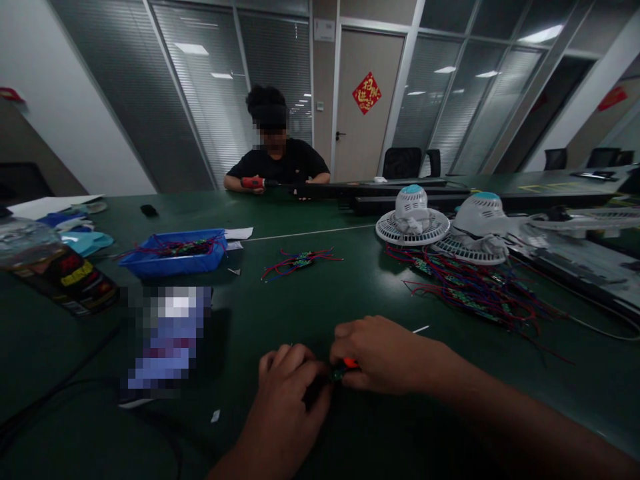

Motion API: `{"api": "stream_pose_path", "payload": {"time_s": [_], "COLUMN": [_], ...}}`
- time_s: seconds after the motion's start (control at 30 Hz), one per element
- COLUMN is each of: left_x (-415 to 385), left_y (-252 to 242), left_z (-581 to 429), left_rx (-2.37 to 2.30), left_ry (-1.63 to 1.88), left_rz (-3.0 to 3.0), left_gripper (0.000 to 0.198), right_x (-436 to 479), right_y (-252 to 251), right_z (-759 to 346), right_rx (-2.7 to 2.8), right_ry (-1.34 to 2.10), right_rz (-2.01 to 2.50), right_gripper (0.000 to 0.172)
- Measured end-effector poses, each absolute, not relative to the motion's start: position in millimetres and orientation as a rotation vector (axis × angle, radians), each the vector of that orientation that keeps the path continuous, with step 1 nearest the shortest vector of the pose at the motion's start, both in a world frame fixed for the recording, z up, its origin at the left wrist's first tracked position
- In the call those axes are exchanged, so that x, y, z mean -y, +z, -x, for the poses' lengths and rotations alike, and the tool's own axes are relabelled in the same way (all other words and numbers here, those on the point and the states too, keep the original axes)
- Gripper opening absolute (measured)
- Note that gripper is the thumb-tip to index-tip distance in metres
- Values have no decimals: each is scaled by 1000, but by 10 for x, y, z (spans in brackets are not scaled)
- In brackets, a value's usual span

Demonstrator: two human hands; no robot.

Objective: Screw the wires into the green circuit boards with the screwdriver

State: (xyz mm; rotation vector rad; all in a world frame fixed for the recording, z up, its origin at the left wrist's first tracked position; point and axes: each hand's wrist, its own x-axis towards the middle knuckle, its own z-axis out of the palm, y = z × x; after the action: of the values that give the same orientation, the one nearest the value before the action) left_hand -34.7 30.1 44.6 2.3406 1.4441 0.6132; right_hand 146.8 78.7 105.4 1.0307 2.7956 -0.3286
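Note:
My left hand (287, 383) and my right hand (380, 353) meet low in the middle of the dark green table (310, 300), both with fingers curled. Between them they pinch a small part (345, 368) with a bit of orange and green showing; most of it is hidden by the fingers. A small bundle of red and blue wires with a green board (300, 261) lies farther out on the table. A big pile of such wired boards (475, 290) lies to the right.
A blue tray (173, 253) of wired boards sits at left, with a bottle (55, 267) lying beside it. Two white fans (413, 213) lie face down at right. A person in black sits across the table holding a red tool (253, 182).

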Motion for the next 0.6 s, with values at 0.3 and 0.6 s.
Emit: {"api": "stream_pose_path", "payload": {"time_s": [0.3, 0.6], "left_x": [-277, -298], "left_y": [308, 229], "left_z": [354, 240], "left_rx": [-1653, -1539], "left_ry": [1017, 1345], "left_rz": [-2389, -2369], "left_gripper": [38, 35], "right_x": [-965, -2017], "right_y": [1068, 1056], "right_z": [-1379, -1212], "right_rx": [-2742, -2616], "right_ry": [-208, 23], "right_rz": [-1058, -1077], "right_gripper": [15, 29]}}
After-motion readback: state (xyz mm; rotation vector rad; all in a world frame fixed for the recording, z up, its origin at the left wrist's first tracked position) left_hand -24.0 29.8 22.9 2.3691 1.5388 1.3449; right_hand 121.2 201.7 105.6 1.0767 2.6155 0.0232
